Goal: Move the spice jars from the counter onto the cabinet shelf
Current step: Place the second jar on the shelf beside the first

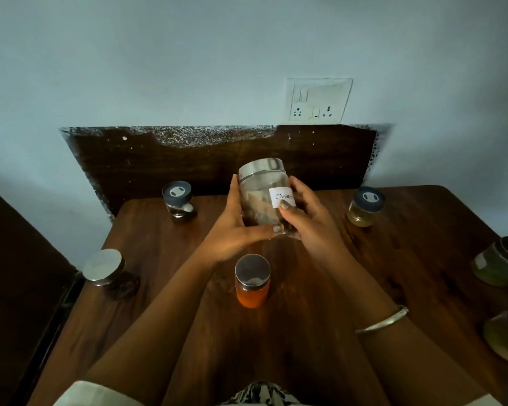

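— What are my hands on?

— Both of them are on one thing: the clear glass jar with the silver metal lid (261, 194), with brown pieces inside. Your left hand (232, 227) wraps its left side, thumb lying across the lower front. Your right hand (308, 227) curls round the right side, thumb pressed on the white paper label (282, 197), handwritten and starting "Cinna". A thin silver bangle (381, 320) sits on your right wrist.

— And where is that jar?

— Over the middle of the dark wooden counter (393, 259), in front of the dark wooden backboard (188, 162), leaning a little. Your fingers hide its base, so I cannot tell whether it touches the wood.

— The other jars?

— All on the counter, well apart from each other. Between your forearms stands the small orange-filled jar with a silver lid (252, 284). To your left, near the edge, is the dark-filled jar with a flat silver lid (109, 273). At the back left is the clear jar with a dark blue cap (178, 200), and at the back right is the yellow-filled jar with a dark blue cap (364, 208). At the right edge, partly cut off, are the greenish-filled jar (499, 263) and, nearer you, the pale tan-filled jar (505, 336). A white wall socket plate (317, 101) is above the backboard.
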